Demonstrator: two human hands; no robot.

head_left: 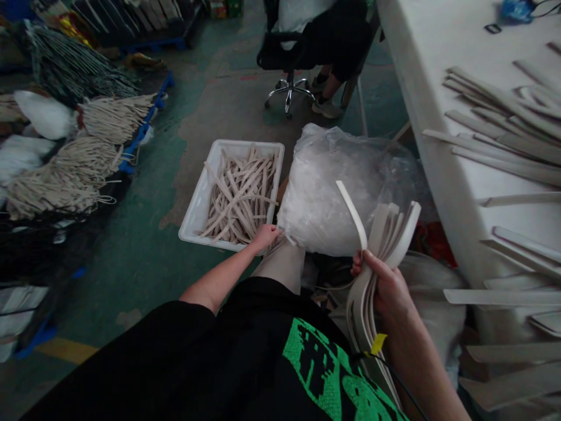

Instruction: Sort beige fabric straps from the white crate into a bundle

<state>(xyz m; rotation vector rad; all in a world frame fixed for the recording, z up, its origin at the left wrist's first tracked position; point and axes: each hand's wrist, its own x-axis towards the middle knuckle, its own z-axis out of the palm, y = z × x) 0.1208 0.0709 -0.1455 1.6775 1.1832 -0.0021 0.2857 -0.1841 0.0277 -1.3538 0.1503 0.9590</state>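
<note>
My right hand (385, 286) is closed round a bundle of several long, pale, curved strips (385, 237) that fan out above my fingers and hang down below them. My left hand (264, 237) reaches down to the near rim of a white plastic bin (197, 202) on the floor, full of the same beige strips (241, 196). Its fingers curl down among the strips at the bin's near corner; what they grip is hidden. A big clear plastic bag (337, 187), stuffed with white material, stands between my two hands.
A white table (438, 88) on the right carries several loose strips (504, 134). On the left, bundles of cord (65, 175) lie on blue pallets. Another person sits on a black office chair (289, 58) at the far end of the green floor.
</note>
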